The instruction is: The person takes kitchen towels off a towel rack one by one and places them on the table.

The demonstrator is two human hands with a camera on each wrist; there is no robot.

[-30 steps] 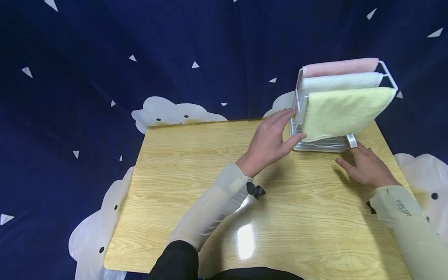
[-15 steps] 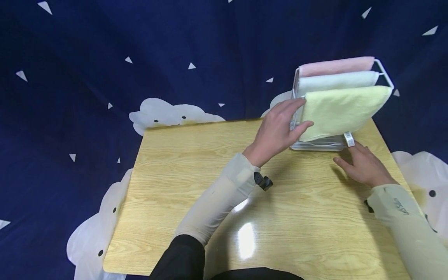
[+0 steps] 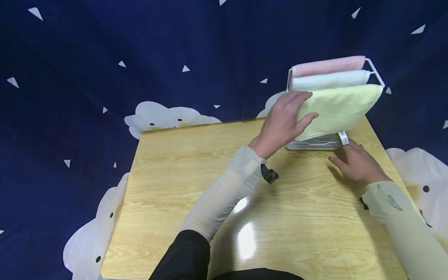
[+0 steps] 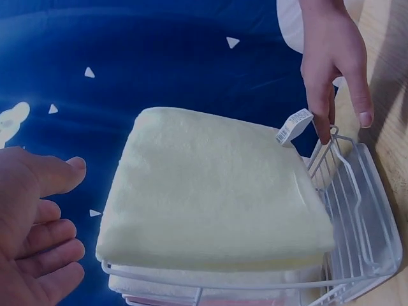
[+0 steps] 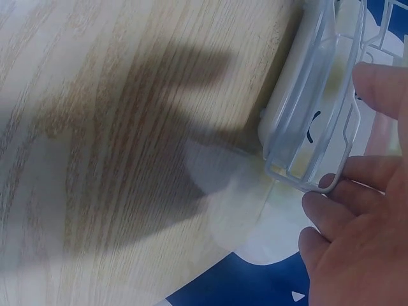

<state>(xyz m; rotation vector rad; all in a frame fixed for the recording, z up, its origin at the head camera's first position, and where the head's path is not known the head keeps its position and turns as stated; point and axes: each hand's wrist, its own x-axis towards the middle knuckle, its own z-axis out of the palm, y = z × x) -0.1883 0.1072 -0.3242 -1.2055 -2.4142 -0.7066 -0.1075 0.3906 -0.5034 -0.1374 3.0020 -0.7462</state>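
A white wire rack (image 3: 376, 73) carries three hanging cloths: a pale yellow towel (image 3: 341, 111) in front, a white towel (image 3: 330, 80) behind it and a pink towel (image 3: 329, 66) at the back. My left hand (image 3: 282, 120) is beside the yellow towel's left edge, overlapping it in the head view. In the left wrist view, that hand's fingers are loosely bent with a gap to the cloth. Low at the rack's right corner, my right hand (image 3: 360, 163) touches the wire with its fingertips (image 5: 315, 204). A white label (image 3: 343, 137) hangs by the towel's lower right corner.
Under the rack sits a clear plastic tray (image 3: 311, 145). The wooden table (image 3: 189, 186) stretches left and toward me. A dark blue curtain (image 3: 168, 46) with white triangles and clouds closes in the back and both sides.
My left hand has moved right and slightly up along the rack's left side, toward the yellow towel. My right hand stays at the rack's corner. The head view has shifted slightly.
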